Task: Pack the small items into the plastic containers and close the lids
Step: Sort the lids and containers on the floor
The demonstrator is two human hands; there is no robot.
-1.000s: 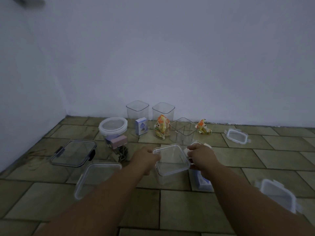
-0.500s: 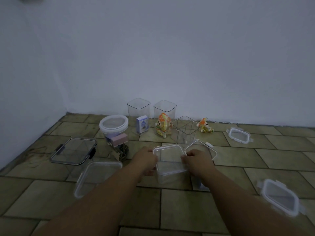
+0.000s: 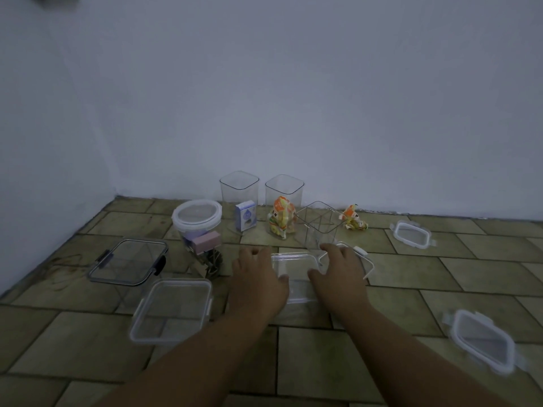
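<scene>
Head view: the clear square plastic container with its lid (image 3: 295,271) stands on the tiled floor (image 3: 323,362), between the left hand (image 3: 258,279) and the right hand (image 3: 340,271). Both hands lie spread, thumbs on the lid, fingers fairly straight, clasping nothing. The box looks light, stiff and thin-walled, and smooth enough to slide. Opposite side walls just under the rim seem the best hold. Its contents and latches are hidden or blurred. A white lid frame (image 3: 365,259) sits partly behind the right hand.
</scene>
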